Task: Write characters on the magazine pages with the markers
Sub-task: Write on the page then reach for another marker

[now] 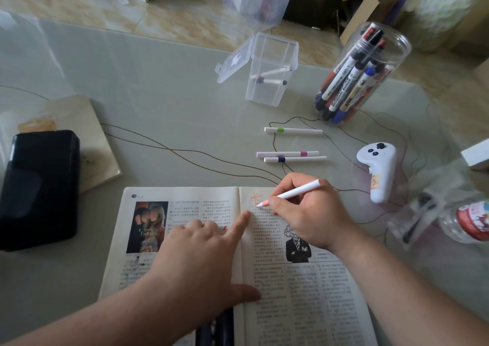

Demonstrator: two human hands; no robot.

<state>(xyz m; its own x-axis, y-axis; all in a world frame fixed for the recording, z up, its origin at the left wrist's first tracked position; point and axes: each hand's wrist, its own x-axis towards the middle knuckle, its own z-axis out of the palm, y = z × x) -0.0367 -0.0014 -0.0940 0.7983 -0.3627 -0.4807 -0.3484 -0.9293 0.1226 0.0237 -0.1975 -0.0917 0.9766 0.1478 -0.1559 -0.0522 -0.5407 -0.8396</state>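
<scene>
An open magazine point(185, 208) lies at the near edge of the table, printed text and pictures on both pages. My right hand point(307, 216) pinches a white marker point(296, 191) with a pink tip that touches the top of the right page, beside an orange character point(255, 199). My left hand point(201, 255) rests on the spine, its forefinger stretched onto the right page and its thumb on the lower fold. Three more white markers lie beyond: one with a green band point(293, 130), one with a pink band point(287, 154), one with a blue band point(295, 159).
A clear open box point(272, 91) holds two markers. A clear jar point(370, 81) of whiteboard markers stands at the right. A white controller point(377, 171), a bottle point(468, 221), a black case point(39, 186) on a booklet, and thin brown cables lie around.
</scene>
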